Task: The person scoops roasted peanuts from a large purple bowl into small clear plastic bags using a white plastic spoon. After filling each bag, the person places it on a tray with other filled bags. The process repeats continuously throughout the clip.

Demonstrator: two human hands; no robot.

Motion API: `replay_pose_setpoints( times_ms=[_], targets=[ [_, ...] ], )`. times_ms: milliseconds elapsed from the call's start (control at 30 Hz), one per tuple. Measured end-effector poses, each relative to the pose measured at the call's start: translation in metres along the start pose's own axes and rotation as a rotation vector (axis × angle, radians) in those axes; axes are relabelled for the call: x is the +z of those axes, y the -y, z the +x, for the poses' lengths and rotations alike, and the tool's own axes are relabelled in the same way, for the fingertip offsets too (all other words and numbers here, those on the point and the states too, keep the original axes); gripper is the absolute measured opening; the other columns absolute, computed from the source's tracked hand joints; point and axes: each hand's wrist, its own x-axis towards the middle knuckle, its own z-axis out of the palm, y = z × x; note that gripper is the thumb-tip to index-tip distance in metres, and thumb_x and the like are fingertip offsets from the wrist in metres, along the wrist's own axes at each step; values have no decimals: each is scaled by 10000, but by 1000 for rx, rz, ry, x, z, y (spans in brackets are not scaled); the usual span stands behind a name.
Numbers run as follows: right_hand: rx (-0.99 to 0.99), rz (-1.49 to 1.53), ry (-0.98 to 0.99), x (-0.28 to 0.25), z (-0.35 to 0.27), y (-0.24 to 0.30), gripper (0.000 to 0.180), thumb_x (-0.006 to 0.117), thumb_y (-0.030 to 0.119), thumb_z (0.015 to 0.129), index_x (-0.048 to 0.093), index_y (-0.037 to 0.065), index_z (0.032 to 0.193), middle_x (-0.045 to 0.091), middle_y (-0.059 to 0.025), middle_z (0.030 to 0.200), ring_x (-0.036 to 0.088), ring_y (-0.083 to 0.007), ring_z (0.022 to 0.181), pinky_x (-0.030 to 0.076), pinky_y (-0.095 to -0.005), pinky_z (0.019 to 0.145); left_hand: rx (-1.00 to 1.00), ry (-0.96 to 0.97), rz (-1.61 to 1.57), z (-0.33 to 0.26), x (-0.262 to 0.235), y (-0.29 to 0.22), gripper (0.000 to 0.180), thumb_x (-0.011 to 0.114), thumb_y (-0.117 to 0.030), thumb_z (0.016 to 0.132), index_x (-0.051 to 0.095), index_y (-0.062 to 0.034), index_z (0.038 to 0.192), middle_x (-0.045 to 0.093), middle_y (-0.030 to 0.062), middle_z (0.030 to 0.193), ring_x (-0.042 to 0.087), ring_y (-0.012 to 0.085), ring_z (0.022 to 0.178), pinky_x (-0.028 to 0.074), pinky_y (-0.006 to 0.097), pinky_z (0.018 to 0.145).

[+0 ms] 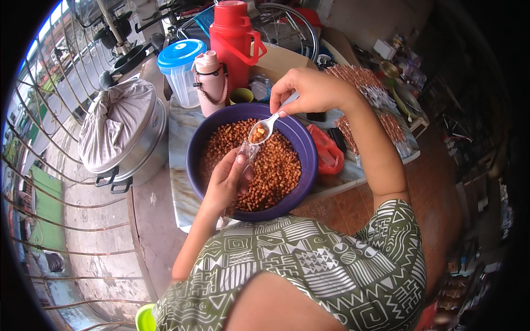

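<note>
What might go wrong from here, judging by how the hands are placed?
If the right hand tips the white spoon, brown nuts could miss the narrow plastic bag, probably landing in the purple basin below. The thin bag might also fold shut in the left hand.

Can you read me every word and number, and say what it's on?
There are none I can read.
Purple basin and white spoon: no readable writing.
Green-and-white shirt: shapes and zigzags, no readable letters.
Pink bottle: any marks are too small.
Packets at right: too blurred to tell.
</note>
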Motion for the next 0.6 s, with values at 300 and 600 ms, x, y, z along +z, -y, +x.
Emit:
replay_pose_setpoints(
  times_ms=[300, 600],
  targets=[
    [23, -176, 0, 0, 6, 13, 136, 743, 127, 786, 730, 49, 896, 728, -75, 840, 679, -191, 820, 520, -337, 747, -19, -9, 31, 1, -2, 2, 407, 415, -378, 1071, 516, -64, 1310, 576, -24, 777, 493, 42, 516, 363, 172, 464],
    [39, -209, -53, 6, 1, 32, 120, 738, 120, 781, 728, 72, 889, 729, -93, 840, 692, -228, 833, 527, -364, 751, 6, 1, 7, 3, 0, 3, 417, 411, -388, 1070, 518, -67, 1313, 581, -17, 788, 505, 48, 525, 370, 172, 467]
  ],
)
